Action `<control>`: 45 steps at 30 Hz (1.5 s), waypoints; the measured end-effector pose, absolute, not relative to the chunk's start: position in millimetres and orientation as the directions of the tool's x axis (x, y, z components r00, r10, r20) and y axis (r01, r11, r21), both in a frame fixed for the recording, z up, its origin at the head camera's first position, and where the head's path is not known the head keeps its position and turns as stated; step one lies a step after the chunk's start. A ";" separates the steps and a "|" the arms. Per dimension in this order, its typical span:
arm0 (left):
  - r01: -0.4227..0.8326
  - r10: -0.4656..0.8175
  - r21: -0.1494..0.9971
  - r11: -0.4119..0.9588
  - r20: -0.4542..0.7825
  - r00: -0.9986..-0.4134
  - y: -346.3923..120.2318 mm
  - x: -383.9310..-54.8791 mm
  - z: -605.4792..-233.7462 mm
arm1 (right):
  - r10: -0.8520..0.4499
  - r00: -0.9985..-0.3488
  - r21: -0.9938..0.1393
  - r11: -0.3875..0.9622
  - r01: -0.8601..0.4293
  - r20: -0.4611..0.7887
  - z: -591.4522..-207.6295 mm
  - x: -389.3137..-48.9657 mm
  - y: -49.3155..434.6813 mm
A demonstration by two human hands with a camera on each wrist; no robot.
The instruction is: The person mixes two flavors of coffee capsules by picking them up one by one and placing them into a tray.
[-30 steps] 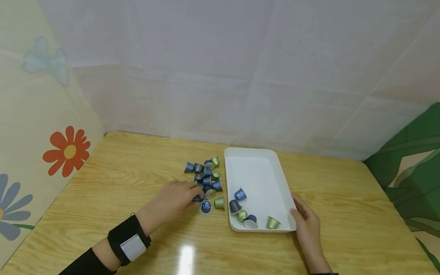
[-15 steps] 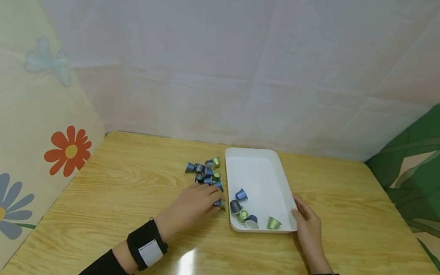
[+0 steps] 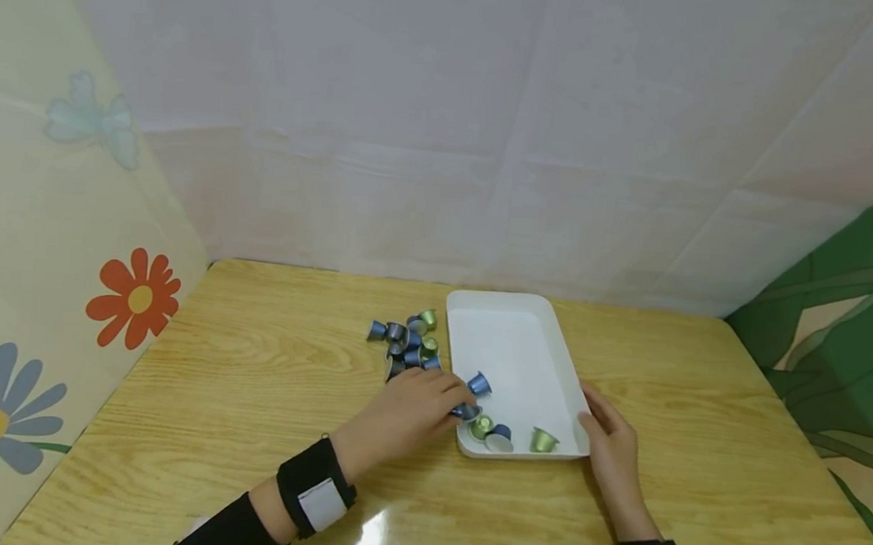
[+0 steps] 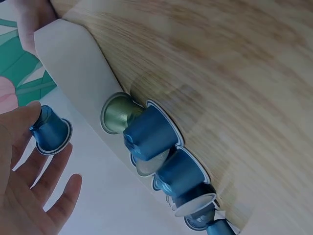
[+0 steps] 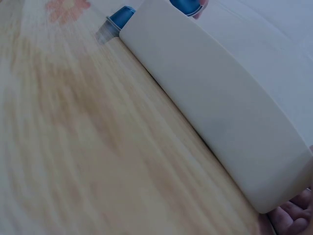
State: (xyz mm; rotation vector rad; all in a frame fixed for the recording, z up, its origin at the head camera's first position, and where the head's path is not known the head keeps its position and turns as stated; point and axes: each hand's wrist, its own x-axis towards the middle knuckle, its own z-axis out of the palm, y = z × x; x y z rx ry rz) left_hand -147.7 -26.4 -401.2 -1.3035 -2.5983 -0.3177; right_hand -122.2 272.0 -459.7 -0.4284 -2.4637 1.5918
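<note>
My left hand (image 3: 405, 412) pinches a blue coffee capsule (image 4: 53, 129) between thumb and fingers, over the near left rim of the white tray (image 3: 515, 330). The other fingers spread apart in the left wrist view. My right hand (image 3: 612, 459) grips the tray's right side near its front corner, thumb at the rim. In the tray lie a blue capsule (image 3: 479, 383), a light green capsule (image 3: 544, 440), and a few more at the front left; the left hand partly hides these. Beside the tray's left side sits a pile of blue, dark and green capsules (image 3: 412, 341).
The wooden table (image 3: 278, 330) meets a white cloth backdrop (image 3: 414, 140) just behind the tray. Flower-printed panels stand at the left and right. In the left wrist view, several capsules line the tray's outer wall, with a green capsule (image 4: 117, 113) at one end.
My left hand has moved right from the pile to above the tray's left rim, carrying the blue capsule. The right hand and tray have stayed in place.
</note>
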 end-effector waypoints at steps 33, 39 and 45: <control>0.844 0.807 0.191 0.501 0.249 -0.535 3.9 -137.3 -415.3 | 0.341 -0.940 -0.913 0.383 0.138 0.001 -458.5 -121.9 271.1; 0.838 0.805 0.201 0.508 0.236 -0.545 4.2 -137.5 -416.1 | 0.344 -0.939 -0.910 0.387 0.147 -0.005 -458.5 -122.3 271.3; 0.840 0.804 0.188 0.510 0.245 -0.542 4.3 -137.3 -416.0 | 0.345 -0.939 -0.912 0.383 0.146 -0.005 -458.9 -122.7 271.4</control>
